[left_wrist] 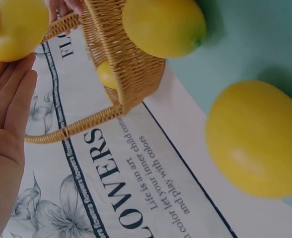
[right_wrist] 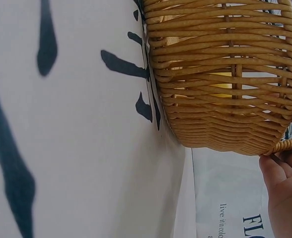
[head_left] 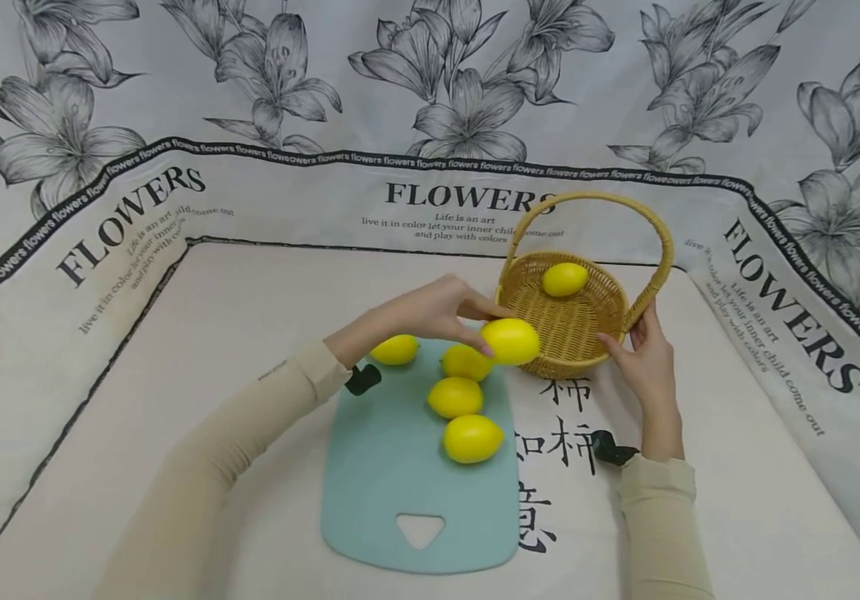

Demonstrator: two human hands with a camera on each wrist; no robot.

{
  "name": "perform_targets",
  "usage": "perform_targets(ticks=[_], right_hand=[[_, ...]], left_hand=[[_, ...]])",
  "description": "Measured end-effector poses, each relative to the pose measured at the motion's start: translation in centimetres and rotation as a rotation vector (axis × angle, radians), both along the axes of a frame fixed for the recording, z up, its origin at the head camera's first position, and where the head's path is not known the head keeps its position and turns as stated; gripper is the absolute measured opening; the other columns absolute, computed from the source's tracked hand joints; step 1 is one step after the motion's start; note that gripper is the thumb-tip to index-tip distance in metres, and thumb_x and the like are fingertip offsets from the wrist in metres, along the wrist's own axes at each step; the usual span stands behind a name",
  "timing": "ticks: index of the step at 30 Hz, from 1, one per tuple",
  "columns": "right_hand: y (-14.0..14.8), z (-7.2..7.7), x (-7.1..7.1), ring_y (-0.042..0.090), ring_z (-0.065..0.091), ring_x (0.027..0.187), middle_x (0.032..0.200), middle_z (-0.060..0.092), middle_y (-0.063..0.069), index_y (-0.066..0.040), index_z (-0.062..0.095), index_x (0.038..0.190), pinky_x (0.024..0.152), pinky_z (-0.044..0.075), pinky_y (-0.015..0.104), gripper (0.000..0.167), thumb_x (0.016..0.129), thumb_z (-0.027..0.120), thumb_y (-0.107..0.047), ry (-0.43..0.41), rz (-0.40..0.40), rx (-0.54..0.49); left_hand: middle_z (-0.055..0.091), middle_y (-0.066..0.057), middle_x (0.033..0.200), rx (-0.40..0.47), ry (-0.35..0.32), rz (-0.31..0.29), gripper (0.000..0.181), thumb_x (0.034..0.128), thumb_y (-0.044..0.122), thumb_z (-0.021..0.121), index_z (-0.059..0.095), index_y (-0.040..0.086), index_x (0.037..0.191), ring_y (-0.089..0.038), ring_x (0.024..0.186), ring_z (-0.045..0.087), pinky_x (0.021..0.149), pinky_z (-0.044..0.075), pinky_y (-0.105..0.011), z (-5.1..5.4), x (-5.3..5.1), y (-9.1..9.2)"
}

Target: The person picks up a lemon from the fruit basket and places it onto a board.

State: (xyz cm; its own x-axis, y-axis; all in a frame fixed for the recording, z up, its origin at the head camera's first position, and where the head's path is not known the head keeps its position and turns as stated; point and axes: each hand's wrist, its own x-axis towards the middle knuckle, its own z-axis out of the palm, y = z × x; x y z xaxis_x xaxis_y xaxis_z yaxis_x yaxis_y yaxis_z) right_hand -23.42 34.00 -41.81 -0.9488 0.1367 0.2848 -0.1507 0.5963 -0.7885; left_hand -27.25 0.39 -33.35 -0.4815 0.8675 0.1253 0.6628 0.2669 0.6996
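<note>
Between its thumb and fingers my left hand (head_left: 441, 312) holds a yellow lemon (head_left: 512, 342), raised beside the near left rim of a wicker basket (head_left: 561, 321). Another lemon (head_left: 565, 280) lies inside the basket, toward its back. My right hand (head_left: 647, 358) grips the basket's right side, by the foot of its arched handle (head_left: 658, 225); the right wrist view shows those fingers (right_wrist: 272, 173) at the rim. On a pale blue cutting board (head_left: 400, 492) lie several more lemons: three in a row on its right side, with the nearest lemon (head_left: 472, 439) in front, and one lemon (head_left: 395, 349) at the far left corner.
A white cloth (head_left: 265, 525) with black Chinese characters (head_left: 568, 442) covers the table. Behind it rises a flower-printed fabric (head_left: 467, 108) with lettering. A dark strap piece (head_left: 613, 448) shows at each wrist. The basket's handle arches high over its opening.
</note>
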Motion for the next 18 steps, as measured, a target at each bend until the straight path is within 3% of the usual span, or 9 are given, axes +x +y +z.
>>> perform_targets(ticks=[9, 15, 18], right_hand=[[0.1, 0.2, 0.0, 0.028, 0.024, 0.142, 0.157, 0.019, 0.013, -0.029, 0.001, 0.155, 0.114, 0.025, 0.032, 0.095, 0.090, 0.069, -0.014, -0.013, -0.006, -0.013], [0.2, 0.0, 0.0, 0.026, 0.024, 0.142, 0.158, 0.019, 0.010, -0.030, 0.001, 0.155, 0.113, 0.026, 0.031, 0.094, 0.090, 0.069, -0.015, -0.013, -0.016, 0.000], [0.2, 0.0, -0.1, 0.026, 0.023, 0.143, 0.158, 0.018, 0.009, -0.029, 0.001, 0.155, 0.114, 0.025, 0.031, 0.094, 0.091, 0.068, -0.015, -0.020, -0.016, -0.001]], left_hand=[[0.061, 0.004, 0.128, -0.043, -0.010, 0.063, 0.060, 0.0788, 0.035, 0.079, 0.060, 0.015, 0.132, -0.011, 0.117, 0.057, 0.099, 0.045, -0.022, -0.6, 1.6, -4.0], [0.064, 0.002, 0.125, -0.064, 0.038, 0.091, 0.059, 0.0788, 0.037, 0.079, 0.063, 0.013, 0.130, -0.012, 0.114, 0.060, 0.098, 0.047, -0.025, -1.9, 2.1, -7.2], [0.064, 0.003, 0.125, -0.073, 0.029, 0.097, 0.058, 0.0793, 0.038, 0.079, 0.063, 0.012, 0.129, -0.012, 0.116, 0.059, 0.099, 0.046, -0.026, -2.6, 2.4, -8.6]])
